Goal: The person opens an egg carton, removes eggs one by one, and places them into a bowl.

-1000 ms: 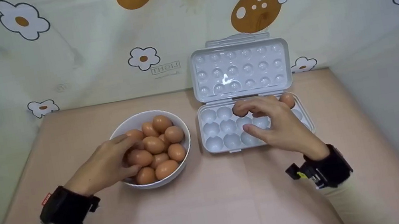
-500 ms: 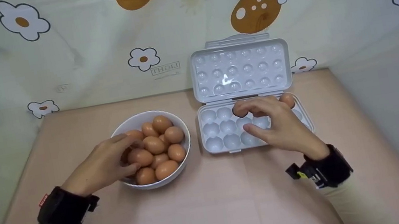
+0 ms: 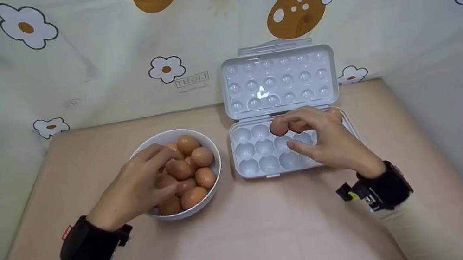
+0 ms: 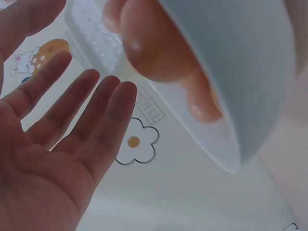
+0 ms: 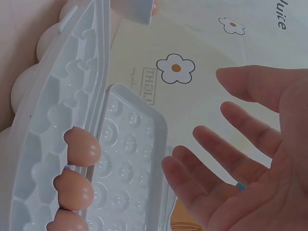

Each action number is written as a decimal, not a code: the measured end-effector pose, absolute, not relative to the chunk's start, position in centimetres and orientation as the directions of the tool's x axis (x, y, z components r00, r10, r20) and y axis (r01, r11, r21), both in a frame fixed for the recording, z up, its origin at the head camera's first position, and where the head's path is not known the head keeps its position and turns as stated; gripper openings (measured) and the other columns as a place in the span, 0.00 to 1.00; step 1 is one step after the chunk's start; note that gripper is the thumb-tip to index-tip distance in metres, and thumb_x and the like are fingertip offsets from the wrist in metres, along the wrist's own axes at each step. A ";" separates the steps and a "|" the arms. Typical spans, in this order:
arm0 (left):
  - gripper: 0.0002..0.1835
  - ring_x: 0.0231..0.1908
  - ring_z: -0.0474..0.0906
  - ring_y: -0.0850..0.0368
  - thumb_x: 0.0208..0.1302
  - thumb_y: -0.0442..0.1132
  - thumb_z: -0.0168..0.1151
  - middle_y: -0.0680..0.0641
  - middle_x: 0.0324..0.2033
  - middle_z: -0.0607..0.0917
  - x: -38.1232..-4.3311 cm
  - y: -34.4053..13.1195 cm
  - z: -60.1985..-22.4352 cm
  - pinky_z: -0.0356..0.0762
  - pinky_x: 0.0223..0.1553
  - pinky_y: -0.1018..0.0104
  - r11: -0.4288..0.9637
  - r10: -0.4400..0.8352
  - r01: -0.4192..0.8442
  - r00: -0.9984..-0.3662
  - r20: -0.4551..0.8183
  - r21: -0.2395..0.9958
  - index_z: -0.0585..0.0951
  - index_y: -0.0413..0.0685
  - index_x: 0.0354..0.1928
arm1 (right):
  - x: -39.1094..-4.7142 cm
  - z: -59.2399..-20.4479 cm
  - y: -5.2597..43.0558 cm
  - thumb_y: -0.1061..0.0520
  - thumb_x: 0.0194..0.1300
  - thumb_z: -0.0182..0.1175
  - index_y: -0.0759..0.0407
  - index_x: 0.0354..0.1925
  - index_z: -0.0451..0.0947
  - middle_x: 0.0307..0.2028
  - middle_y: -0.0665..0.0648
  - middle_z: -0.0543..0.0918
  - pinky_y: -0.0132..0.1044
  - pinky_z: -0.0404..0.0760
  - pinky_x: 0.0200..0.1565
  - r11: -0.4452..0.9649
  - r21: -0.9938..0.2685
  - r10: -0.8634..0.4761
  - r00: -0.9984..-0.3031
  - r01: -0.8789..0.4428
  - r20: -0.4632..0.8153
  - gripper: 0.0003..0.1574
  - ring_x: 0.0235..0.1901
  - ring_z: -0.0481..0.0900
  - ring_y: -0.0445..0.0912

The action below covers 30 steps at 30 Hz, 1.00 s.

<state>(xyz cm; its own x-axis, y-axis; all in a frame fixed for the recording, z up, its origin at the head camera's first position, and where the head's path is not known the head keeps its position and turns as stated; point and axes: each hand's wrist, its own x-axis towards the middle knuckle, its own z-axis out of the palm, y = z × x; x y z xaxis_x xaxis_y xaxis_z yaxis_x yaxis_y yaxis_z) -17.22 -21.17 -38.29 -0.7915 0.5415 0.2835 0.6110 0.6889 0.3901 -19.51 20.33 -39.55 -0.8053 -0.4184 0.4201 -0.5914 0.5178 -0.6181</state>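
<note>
Over the left side of the white bowl hovers my left hand, fingers spread and relaxed, holding nothing; its palm faces the bowl in the left wrist view. Brown eggs fill the bowl, some hidden behind the fingers. My right hand stays above the white egg box, its fingers loosely bent around air. Eggs sit along the box's back row, one egg just left of my fingertips. In the right wrist view an egg rests in its hollow, apart from the hand.
The egg box's dimpled lid stands raised against the patterned backdrop. Bowl and box stand side by side on a pinkish table, a narrow gap between them. Fabric walls rise at both sides.
My left hand has shifted right over the bowl and now covers more eggs. My right hand has moved slightly right, uncovering a second egg in the back row.
</note>
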 end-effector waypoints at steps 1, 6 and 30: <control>0.24 0.46 0.78 0.51 0.56 0.36 0.82 0.45 0.47 0.83 -17.2 -20.8 -38.3 0.81 0.46 0.55 0.676 0.544 0.619 -0.786 0.295 0.401 0.83 0.48 0.55 | -19.7 -39.5 20.4 0.66 0.64 0.74 0.50 0.62 0.82 0.59 0.47 0.84 0.48 0.79 0.66 0.532 -0.607 -0.423 -0.807 -0.590 0.413 0.30 0.59 0.83 0.47; 0.28 0.51 0.79 0.51 0.55 0.33 0.82 0.50 0.49 0.83 -17.3 -18.8 -38.1 0.82 0.54 0.56 0.587 0.583 0.693 -0.721 0.376 0.419 0.83 0.49 0.58 | -20.7 -39.4 20.8 0.62 0.63 0.76 0.51 0.60 0.83 0.57 0.49 0.85 0.44 0.84 0.57 0.627 -0.500 -0.428 -0.800 -0.598 0.420 0.28 0.54 0.83 0.46; 0.27 0.55 0.79 0.56 0.62 0.45 0.78 0.51 0.58 0.82 -16.1 -9.5 -39.8 0.80 0.59 0.62 0.557 0.651 0.752 -0.659 0.377 0.353 0.81 0.53 0.61 | -27.1 -40.4 19.4 0.64 0.62 0.73 0.61 0.65 0.80 0.60 0.62 0.78 0.50 0.78 0.62 0.760 -0.359 -0.542 -0.833 -0.542 0.110 0.33 0.57 0.76 0.56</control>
